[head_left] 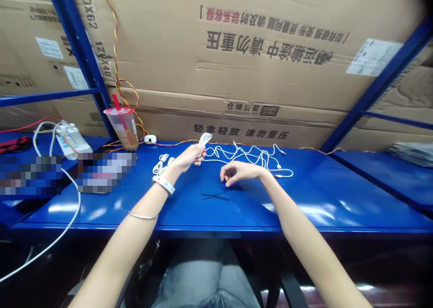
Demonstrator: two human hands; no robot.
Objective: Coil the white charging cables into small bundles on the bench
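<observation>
My left hand (192, 158) is closed around a bundled white cable (205, 140), whose looped end sticks up above the fingers. Lower and to the right, my right hand (237, 172) has its thumb and fingers pinched together over the blue shelf; a thin black twist tie (221, 193) seems to run up to the fingertips. Just below lie several more black twist ties (215, 196), crossing one another. Behind both hands, loose white cables (250, 154) spread in tangled loops. Beside my left wrist sit coiled white cables (158, 166), partly hidden by it.
The blue metal shelf (304, 209) has a front edge close to my lap. To the left stand a drink cup with a red straw (123, 127), a small white case (150, 139) and a white power strip (72, 139). A large cardboard box (216, 82) blocks the back.
</observation>
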